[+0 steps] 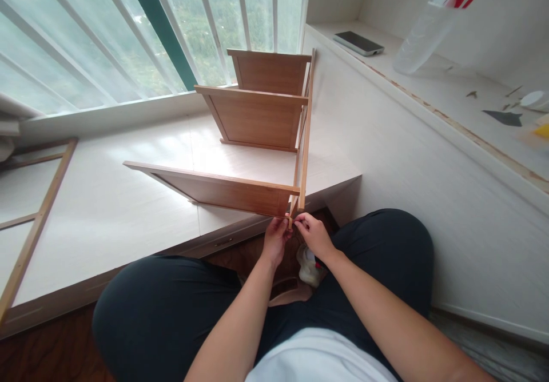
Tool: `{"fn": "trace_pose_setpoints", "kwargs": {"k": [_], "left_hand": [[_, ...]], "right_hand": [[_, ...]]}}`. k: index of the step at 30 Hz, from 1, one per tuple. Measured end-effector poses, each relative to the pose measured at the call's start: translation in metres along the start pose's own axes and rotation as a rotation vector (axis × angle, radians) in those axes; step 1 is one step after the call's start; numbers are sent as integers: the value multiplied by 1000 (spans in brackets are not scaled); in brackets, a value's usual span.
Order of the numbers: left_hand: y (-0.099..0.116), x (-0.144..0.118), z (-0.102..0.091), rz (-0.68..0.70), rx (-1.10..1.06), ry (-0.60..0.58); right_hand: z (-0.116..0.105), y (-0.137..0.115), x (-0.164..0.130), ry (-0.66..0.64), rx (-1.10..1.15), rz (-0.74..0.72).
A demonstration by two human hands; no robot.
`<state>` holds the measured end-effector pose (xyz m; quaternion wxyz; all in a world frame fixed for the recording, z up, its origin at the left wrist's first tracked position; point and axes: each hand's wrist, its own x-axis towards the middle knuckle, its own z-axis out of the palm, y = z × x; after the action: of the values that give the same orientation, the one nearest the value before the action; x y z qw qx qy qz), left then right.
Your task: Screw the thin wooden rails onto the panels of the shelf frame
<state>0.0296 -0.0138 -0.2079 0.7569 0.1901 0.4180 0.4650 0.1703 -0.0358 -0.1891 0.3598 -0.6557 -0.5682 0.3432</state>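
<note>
A partly built wooden shelf (pixel 253 116) lies on its side on a white ledge, its boards standing up from a side frame at the right. At the end nearest me, my left hand (pixel 275 240) is closed around the lower corner of the frame, beneath the front board (pixel 227 190). My right hand (pixel 316 234) is beside it, thumb and fingers pinched together against the frame's end. Whatever is between those fingertips is too small to make out.
Another wooden side frame (pixel 43 213) lies on the white ledge (pixel 107 216) at left. A raised counter at right bears a phone (pixel 359 43), a plastic bottle (pixel 429 30), a dark scrap (pixel 501 118) and small bits. A barred window (pixel 180 27) is behind the shelf.
</note>
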Motion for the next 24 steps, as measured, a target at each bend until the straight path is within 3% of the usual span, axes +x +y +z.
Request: {"fn": "trace_pose_setpoints", "kwargs": {"k": [6,14,24], "left_hand": [[-4,1,-3,24,-19,-29],[-6,1,-5,57,10,-65],[-7,1,-3,63,41,-15]], "right_hand": [[6,0,-3,55,38,25],[5,-1,-2,75,-54,-47],[7,-2,0,70,129,33]]}}
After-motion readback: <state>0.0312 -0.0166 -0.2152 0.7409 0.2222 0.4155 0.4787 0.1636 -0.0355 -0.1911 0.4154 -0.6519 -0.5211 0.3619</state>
